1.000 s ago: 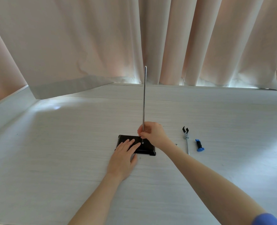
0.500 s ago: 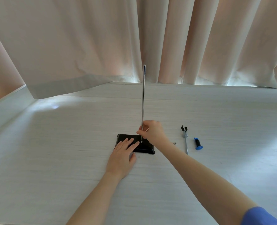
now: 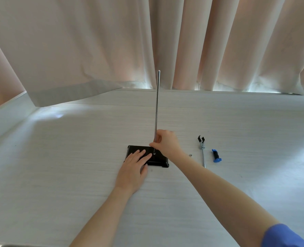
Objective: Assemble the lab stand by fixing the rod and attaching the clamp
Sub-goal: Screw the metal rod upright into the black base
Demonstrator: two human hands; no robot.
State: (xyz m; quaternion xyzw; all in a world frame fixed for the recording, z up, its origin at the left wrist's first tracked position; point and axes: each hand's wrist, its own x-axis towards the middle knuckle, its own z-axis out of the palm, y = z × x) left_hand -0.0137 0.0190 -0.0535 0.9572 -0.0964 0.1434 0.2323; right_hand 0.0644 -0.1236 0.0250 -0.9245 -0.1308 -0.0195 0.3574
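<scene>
Fingers point(image 3: 157, 139) pinch thin metal rod point(image 3: 157, 107).

The left hand point(image 3: 132, 165) lies flat on the black base point(image 3: 158, 158), while the right hand point(image 3: 165, 142) grips the upright rod point(image 3: 157, 107) low down. To the right on the table point(image 3: 58, 166) lie a clamp point(image 3: 202, 150), a small nut point(image 3: 190, 155) and a blue-ended connector point(image 3: 216, 155).
</scene>
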